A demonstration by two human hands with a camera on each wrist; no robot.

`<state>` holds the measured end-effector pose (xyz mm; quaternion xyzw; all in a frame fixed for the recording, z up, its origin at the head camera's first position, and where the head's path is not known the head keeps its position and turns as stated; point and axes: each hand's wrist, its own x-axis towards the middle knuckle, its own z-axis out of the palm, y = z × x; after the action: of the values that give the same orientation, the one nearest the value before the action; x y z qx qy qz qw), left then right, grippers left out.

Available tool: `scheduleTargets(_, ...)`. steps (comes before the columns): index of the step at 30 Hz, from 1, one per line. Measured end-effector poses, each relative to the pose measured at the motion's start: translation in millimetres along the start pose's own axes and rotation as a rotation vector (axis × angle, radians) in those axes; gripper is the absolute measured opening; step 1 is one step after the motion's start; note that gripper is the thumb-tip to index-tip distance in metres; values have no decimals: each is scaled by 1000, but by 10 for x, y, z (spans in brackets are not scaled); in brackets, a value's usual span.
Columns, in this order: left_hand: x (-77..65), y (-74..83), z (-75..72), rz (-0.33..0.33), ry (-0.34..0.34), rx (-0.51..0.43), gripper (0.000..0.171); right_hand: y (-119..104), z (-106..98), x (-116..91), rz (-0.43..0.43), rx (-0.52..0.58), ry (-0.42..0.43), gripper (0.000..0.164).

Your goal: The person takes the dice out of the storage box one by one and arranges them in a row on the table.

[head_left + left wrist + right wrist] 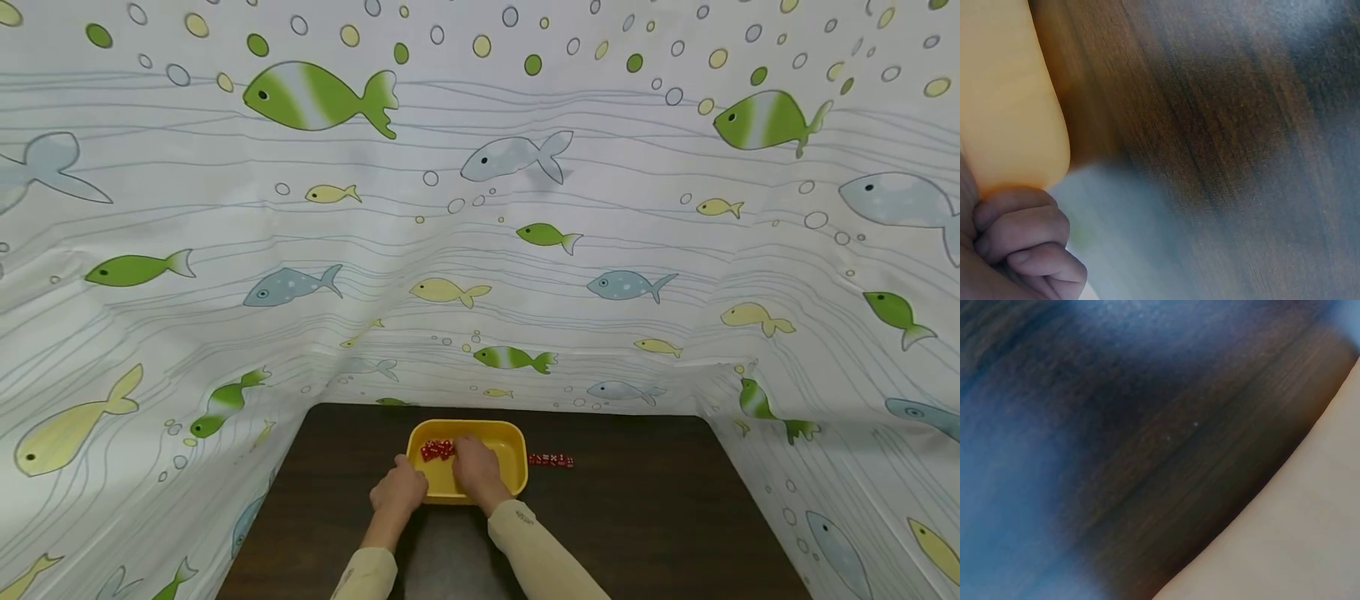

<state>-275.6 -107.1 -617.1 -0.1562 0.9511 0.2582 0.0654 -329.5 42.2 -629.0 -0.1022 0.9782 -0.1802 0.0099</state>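
Observation:
A shallow yellow tray (510, 433) stands on the dark table. At its left front corner my left hand (399, 487) grips the rim; the left wrist view shows that hand's fingers (1025, 228) curled beside the tray's wall (1016, 94). Several red dice (435, 451) with white pips lie bunched in the tray's left half. My right hand (477, 468) reaches down inside the tray, fingertips right at the dice; whether it pinches one I cannot tell. Just right of the tray, several more red dice (551, 460) lie in a row.
The dark wood-grain table (652, 508) extends to both sides of the tray. A white fish-print sheet (562, 317) rises behind the table and along both sides. The right wrist view shows mostly tabletop (1166, 450).

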Motion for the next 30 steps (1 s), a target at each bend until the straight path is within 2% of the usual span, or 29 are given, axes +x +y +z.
scheduleTargets(3, -10, -3, 6, 1, 0, 5, 49, 7, 36, 6, -4, -12, -10, 24)
scheduleTargets(9, -22, -7, 13, -2, 3, 5, 48, 2, 59, 9, -21, 3, 10, 10)
scheduleTargets(12, -13, -11, 15, -5, 8, 5, 48, -3, 42, -8, -35, 0, 18, 15)
scheduleTargets(16, -9, -8, 17, -10, 0, 6, 48, -6, 20, -20, -43, -14, -8, 30)
scheduleTargets(18, -12, -4, 21, -11, -5, 4, 48, -6, 13, -19, -42, -19, -24, 30)
scheduleTargets(25, -8, 2, 22, -9, 3, -5, 48, 10, 36, 13, -45, -26, -14, 12)
scheduleTargets(30, -10, 9, 12, -9, 4, -12, 47, 17, 46, 29, -40, -20, -7, 9)
